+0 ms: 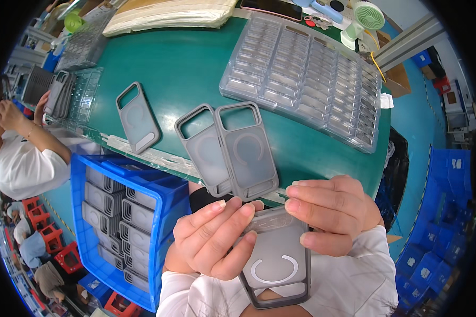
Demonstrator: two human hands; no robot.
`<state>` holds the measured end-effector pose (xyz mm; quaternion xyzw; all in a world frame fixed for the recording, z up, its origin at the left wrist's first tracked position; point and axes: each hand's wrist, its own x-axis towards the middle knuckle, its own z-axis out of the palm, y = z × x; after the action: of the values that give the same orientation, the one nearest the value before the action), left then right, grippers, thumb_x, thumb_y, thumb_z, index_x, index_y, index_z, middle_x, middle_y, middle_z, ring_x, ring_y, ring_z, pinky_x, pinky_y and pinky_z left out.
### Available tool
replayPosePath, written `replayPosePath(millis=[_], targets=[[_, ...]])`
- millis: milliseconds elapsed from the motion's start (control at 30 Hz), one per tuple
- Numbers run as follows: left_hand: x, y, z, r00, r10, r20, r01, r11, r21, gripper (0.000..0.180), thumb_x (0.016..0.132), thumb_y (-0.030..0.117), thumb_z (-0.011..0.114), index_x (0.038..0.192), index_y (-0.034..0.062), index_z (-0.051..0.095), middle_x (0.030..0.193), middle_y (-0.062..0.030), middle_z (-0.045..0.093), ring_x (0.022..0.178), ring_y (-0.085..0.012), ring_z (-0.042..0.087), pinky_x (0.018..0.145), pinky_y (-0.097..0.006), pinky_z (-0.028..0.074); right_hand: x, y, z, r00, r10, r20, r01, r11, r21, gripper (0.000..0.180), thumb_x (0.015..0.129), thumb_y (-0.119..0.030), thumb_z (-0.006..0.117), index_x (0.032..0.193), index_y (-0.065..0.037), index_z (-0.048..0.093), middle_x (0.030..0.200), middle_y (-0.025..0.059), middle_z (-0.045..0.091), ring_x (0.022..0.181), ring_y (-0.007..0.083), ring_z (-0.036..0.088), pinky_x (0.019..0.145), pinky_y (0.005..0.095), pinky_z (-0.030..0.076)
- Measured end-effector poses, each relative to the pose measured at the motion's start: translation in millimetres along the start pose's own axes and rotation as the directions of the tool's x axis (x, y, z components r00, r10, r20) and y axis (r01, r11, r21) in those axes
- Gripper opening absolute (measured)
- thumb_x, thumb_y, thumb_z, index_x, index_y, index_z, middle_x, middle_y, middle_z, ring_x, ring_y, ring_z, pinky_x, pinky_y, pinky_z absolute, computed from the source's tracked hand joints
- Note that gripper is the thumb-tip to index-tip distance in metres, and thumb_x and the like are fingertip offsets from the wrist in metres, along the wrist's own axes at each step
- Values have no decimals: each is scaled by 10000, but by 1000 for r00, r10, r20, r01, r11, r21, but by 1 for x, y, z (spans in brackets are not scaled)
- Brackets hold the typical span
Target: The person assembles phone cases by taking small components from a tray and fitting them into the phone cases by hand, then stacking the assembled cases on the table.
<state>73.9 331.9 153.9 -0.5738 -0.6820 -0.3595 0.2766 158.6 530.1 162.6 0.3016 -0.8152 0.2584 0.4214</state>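
Note:
A grey phone case (pixel 277 251) with a frosted back and a pale ring is tilted in front of me, its camera opening toward me. My left hand (pixel 217 240) is closed on its far left corner, thumb over the back. A clear plastic strip (pixel 272 219) lies across the far end of the case between my hands. My right hand (pixel 330 214) pinches by the strip's right end, though the exact contact is partly hidden. Just beyond, two similar phone cases (pixel 248 150) overlap at the table's near edge, and another phone case (pixel 137 119) lies farther left.
A clear blister tray stack (pixel 301 79) stands on the green table (pixel 166 58) at the right. Below the table's left part, a blue crate (pixel 156 232) holds several cases. A green fan (pixel 362 24) and a phone (pixel 272 8) are at the back. A co-worker (pixel 29 158) holds cases at far left.

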Motion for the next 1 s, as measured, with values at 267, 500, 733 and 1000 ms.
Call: replayPosePath(millis=[267,500,733,1000], targets=[[0,1,-2,1000,-5,2,5,1000,-9,428,662,19,800,929,118,480,958,-82,669,803,-179,678,869,-302,490,1,-1,0,1000,-3,19,3,1000,3,230,772,-52,601,996,-46,544,921,177,635,800,276,653,664,322,592],[-1,1,-2,999,-4,-38,3,1000,-24,350,687,20,777,908,114,522,952,-80,672,806,-179,678,864,-300,492,5,-1,-3,997,-1,73,4,999,-34,151,743,-55,630,889,-30,605,910,142,639,810,254,648,672,299,589],[3,5,-8,995,-42,86,41,999,14,207,709,15,739,850,106,618,955,-66,673,833,-178,679,861,-294,493,6,-3,-3,995,-17,94,29,992,-121,65,695,-10,668,736,-32,623,887,88,639,836,215,641,712,274,583],[1,1,-7,997,-12,70,11,1000,15,241,710,17,741,864,104,578,945,-72,675,828,-181,681,857,-299,492,2,1,-2,993,-54,103,66,990,-121,88,733,-13,613,817,-39,605,885,110,632,825,233,640,714,296,585]])
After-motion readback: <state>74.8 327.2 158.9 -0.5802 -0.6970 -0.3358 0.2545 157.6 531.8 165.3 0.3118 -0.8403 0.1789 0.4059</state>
